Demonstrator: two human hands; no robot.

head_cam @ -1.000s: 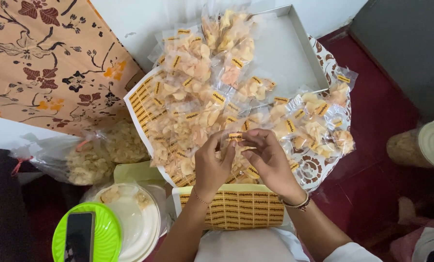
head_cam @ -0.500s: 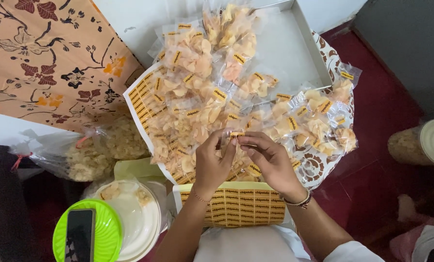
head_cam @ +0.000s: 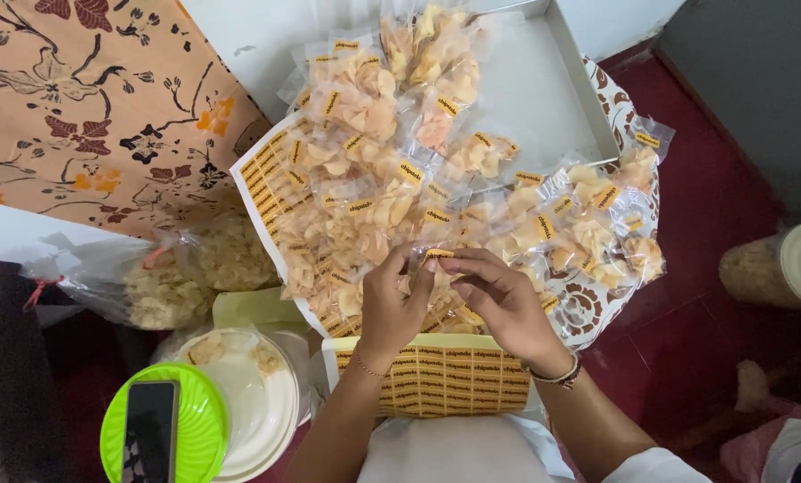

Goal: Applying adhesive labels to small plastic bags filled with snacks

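Left hand (head_cam: 391, 309) and right hand (head_cam: 499, 300) meeting fingertip to fingertip, pinching a small chip packet (head_cam: 432, 266) with yellow sticker, above the sticker sheet (head_cam: 445, 380); packet heap (head_cam: 391, 179) crowding beyond, white box (head_cam: 544, 89) rim behind; green lid (head_cam: 195, 429) left, well apart

Small clear packets of pale chips (head_cam: 374, 192), each bearing a yellow rectangular label, are heaped across an open white box (head_cam: 544, 98) and patterned cloth; a yellow sticker sheet (head_cam: 445, 380) lies below, a clear bulk bag (head_cam: 163, 277) left, and a dark-screened phone (head_cam: 148, 434) on a green lid.
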